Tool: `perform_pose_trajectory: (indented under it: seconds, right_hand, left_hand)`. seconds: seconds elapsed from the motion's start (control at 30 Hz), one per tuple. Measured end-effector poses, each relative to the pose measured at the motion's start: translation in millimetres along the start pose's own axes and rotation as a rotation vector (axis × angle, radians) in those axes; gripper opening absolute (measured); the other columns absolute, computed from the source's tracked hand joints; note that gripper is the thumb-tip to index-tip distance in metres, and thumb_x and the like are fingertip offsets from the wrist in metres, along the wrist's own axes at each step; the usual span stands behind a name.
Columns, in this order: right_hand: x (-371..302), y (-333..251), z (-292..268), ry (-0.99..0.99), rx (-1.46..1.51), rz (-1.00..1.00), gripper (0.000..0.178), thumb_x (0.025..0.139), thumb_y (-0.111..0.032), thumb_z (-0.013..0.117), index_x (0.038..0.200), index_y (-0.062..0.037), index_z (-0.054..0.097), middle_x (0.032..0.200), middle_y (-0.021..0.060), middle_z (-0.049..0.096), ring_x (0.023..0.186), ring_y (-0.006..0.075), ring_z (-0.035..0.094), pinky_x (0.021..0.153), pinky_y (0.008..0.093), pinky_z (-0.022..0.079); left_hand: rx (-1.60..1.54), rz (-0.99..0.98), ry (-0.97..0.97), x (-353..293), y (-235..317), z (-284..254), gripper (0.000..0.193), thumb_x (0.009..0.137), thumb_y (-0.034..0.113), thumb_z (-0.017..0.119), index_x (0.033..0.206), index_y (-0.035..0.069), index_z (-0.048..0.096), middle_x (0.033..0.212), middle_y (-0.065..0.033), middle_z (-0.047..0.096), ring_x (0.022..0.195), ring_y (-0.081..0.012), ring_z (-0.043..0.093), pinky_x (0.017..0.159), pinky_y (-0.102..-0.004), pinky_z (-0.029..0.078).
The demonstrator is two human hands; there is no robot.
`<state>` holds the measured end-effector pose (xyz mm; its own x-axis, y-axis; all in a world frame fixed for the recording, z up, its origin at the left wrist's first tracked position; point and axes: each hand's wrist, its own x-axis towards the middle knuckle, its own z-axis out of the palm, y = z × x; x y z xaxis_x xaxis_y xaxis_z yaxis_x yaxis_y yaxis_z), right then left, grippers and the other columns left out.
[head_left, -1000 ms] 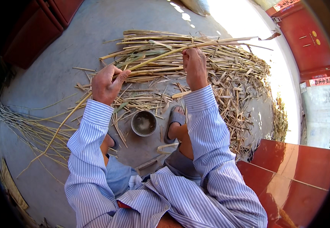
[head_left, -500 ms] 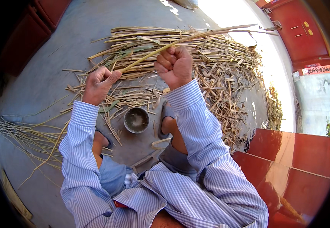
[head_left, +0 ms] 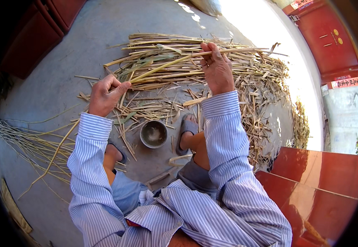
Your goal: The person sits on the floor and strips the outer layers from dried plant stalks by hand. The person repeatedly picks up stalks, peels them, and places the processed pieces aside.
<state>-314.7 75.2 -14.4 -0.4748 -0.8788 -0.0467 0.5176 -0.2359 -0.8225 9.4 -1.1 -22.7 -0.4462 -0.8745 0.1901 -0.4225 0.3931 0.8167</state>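
A long pale yellow plant stalk [head_left: 166, 66] stretches between my hands, tilted up toward the right. My left hand [head_left: 104, 95] is closed, pinching its thick near end between thumb and fingers. Farther along, my right hand [head_left: 219, 73] has thumb and fingers pressed round the stalk, and the thin end sticks out beyond it to the right. Below and behind both hands lies a big pile of similar dry stalks [head_left: 146, 57] on the ground. Between my feet stands a round dark bowl [head_left: 153, 146] with something greyish inside that I cannot make out.
Broken husks and leaf scraps [head_left: 253, 111] cover the ground right of the pile. Thin twigs [head_left: 34, 142] lie fanned out at the left. Shiny red panels [head_left: 311, 181] stand close on my right, a red door [head_left: 323, 37] at the far right, dark red furniture [head_left: 30, 41] at the far left.
My right hand has slid outward to the right along the stalk, going from a fist to a fingertip grip. The stalk's far end has dropped lower. My left hand keeps its hold.
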Motion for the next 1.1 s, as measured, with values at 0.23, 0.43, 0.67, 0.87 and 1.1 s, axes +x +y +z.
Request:
perform_pose_trajectory:
  seconds: [0.23, 0.43, 0.67, 0.87, 1.1]
  right_hand:
    - [-0.1, -7.7, -7.8, -0.006, 0.071, -0.010, 0.026, 0.099, -0.023, 0.053, 0.118, -0.0055, 0.056, 0.104, 0.0066, 0.068, 0.092, 0.0142, 0.064, 0.077, 0.0272, 0.052]
    - [2.4, 5.2, -18.6, 0.107, -0.024, 0.019, 0.020, 0.096, -0.025, 0.059, 0.101, -0.0064, 0.064, 0.091, 0.0038, 0.069, 0.086, 0.0146, 0.066, 0.069, 0.0241, 0.054]
    - [19.4, -18.8, -51.0, 0.369, 0.220, 0.089, 0.017, 0.088, -0.028, 0.070, 0.086, -0.0128, 0.063, 0.074, -0.0005, 0.064, 0.070, 0.0117, 0.061, 0.057, 0.0228, 0.047]
    - [9.2, 15.1, -33.3, 0.215, 0.145, 0.169, 0.019, 0.090, -0.029, 0.067, 0.089, -0.0098, 0.063, 0.085, 0.0013, 0.067, 0.076, 0.0117, 0.063, 0.061, 0.0226, 0.051]
    - [-6.2, 31.1, -0.4, 0.098, 0.023, 0.232, 0.017, 0.094, -0.025, 0.064, 0.097, -0.0085, 0.061, 0.089, 0.0050, 0.070, 0.074, 0.0110, 0.065, 0.059, 0.0204, 0.052]
  left_hand:
    - [0.059, 0.017, 0.060, -3.0, -5.0, -4.6, 0.039, 0.079, 0.034, 0.079, 0.069, 0.002, 0.060, 0.059, -0.0061, 0.056, 0.053, -0.0124, 0.048, 0.050, -0.0304, 0.038]
    - [0.270, 0.169, 0.195, -11.1, 12.4, -3.8, 0.036, 0.075, 0.033, 0.081, 0.069, 0.005, 0.059, 0.059, -0.0076, 0.057, 0.051, -0.0205, 0.052, 0.048, -0.0337, 0.040]
    - [0.590, 0.542, 0.417, -18.9, 31.1, -58.5, 0.030, 0.070, 0.025, 0.084, 0.071, 0.008, 0.060, 0.061, -0.0068, 0.058, 0.051, -0.0231, 0.054, 0.045, -0.0334, 0.040]
    - [0.625, 0.427, 0.212, -11.7, 14.3, -51.1, 0.023, 0.077, 0.025, 0.077, 0.074, 0.008, 0.061, 0.065, -0.0058, 0.060, 0.061, -0.0260, 0.056, 0.058, -0.0381, 0.040]
    - [0.254, 0.296, 0.049, -3.3, 17.2, 4.5, 0.029, 0.085, 0.030, 0.069, 0.075, 0.003, 0.063, 0.064, -0.0093, 0.059, 0.054, -0.0252, 0.055, 0.050, -0.0353, 0.041]
